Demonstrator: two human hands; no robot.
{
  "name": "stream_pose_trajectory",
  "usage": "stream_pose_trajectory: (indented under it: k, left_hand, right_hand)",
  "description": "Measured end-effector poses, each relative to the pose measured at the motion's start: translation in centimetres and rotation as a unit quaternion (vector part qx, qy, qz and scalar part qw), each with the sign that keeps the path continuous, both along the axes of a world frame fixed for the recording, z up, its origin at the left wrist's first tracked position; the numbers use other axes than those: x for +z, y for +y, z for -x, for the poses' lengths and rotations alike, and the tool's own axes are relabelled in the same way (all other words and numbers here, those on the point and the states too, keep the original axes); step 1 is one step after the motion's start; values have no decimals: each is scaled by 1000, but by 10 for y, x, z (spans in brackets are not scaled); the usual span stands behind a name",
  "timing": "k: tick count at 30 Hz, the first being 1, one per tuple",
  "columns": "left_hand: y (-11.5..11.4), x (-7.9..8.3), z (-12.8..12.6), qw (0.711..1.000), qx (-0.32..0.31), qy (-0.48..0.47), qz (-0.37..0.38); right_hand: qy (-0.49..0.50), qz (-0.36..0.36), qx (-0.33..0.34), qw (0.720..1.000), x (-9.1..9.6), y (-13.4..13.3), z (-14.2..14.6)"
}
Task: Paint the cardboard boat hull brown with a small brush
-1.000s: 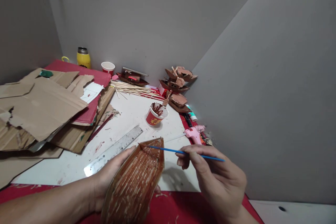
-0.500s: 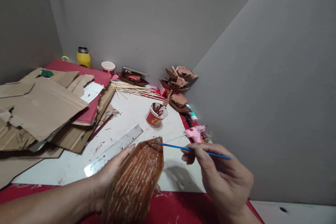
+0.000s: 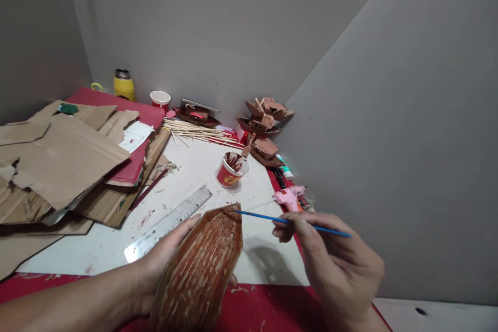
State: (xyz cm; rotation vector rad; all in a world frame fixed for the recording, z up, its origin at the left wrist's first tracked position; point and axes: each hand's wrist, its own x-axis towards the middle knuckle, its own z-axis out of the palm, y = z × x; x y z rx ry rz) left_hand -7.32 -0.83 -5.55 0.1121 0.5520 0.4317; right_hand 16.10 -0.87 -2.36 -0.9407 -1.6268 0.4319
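Note:
A model boat hull (image 3: 202,270), coated with wet-looking brown paint inside, lies tilted in my left hand (image 3: 159,264). That hand wraps the hull from its left side and beneath; a fingertip shows at the right edge, the other fingers are hidden. Between thumb and fingers of my right hand (image 3: 330,259) is a thin blue paintbrush (image 3: 284,220). Its tip touches the inside of the hull near the pointed end. Beyond the hull stands a red and white paper cup (image 3: 229,175) with brown paint smeared inside.
Cardboard sheets (image 3: 73,155) are piled at the left. A metal ruler (image 3: 171,222) lies beside the hull. Thin wooden sticks (image 3: 202,132), several brown model boats (image 3: 266,148) and a pink glue gun (image 3: 290,197) are farther back. A yellow flask (image 3: 123,85) stands by the wall.
My right hand and the paintbrush have shifted slightly to the right, the brush tip sliding along the hull's pointed end. My left hand and the hull have hardly moved.

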Motion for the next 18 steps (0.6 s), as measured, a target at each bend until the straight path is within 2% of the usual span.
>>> stream_pose_trajectory:
  k: [4,7,13,18]
  left_hand:
    - [-1,-7,0,1000,2,-7,6]
    - [-1,-8,0,1000,-7,-20,6]
    - [0,1,0,1000,-3,5,4]
    - [2,-2,1,1000,-12,15,-13]
  right_hand:
    - [23,15,-43,999,3,1,-4]
    - [14,10,-33,999,3,2,-2]
    - [-23,24,60,998,-3,0,4]
    - [-3,57,170,984,1,-10,10]
